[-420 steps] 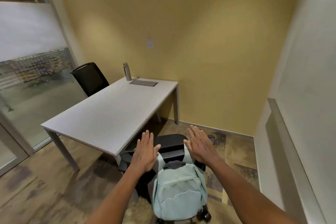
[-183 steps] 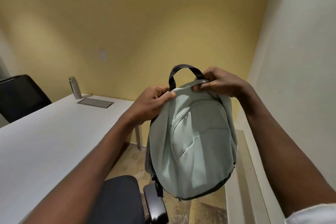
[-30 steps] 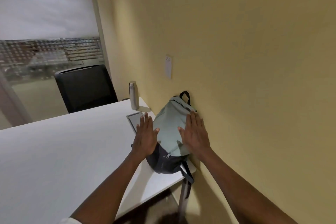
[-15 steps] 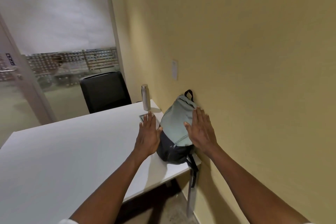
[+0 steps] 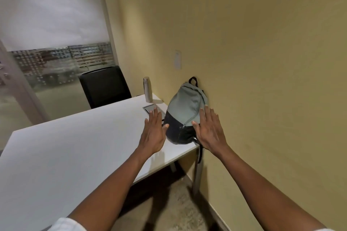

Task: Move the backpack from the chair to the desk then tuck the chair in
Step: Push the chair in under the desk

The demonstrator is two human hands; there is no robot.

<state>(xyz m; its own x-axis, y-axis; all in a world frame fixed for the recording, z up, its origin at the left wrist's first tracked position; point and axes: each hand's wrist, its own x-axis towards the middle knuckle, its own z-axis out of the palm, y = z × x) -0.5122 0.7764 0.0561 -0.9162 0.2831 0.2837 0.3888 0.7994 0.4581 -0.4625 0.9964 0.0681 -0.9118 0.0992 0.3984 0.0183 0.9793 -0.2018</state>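
The pale green backpack (image 5: 185,107) with a dark base lies on the white desk (image 5: 75,148) at its right corner, leaning against the yellow wall, its black handle pointing up. A strap hangs off the desk edge. My left hand (image 5: 153,133) hovers open just left of the backpack. My right hand (image 5: 209,129) is open on its near right side, fingers spread, holding nothing. The chair that held the backpack is out of view.
A metal bottle (image 5: 147,89) and a flat grey tablet (image 5: 153,108) sit on the desk behind my left hand. Another black chair (image 5: 105,86) stands at the desk's far side. A glass wall and door are on the left.
Both hands have drawn back from the backpack, which stays resting on the desk against the wall. The view has pulled away and turned a little left.
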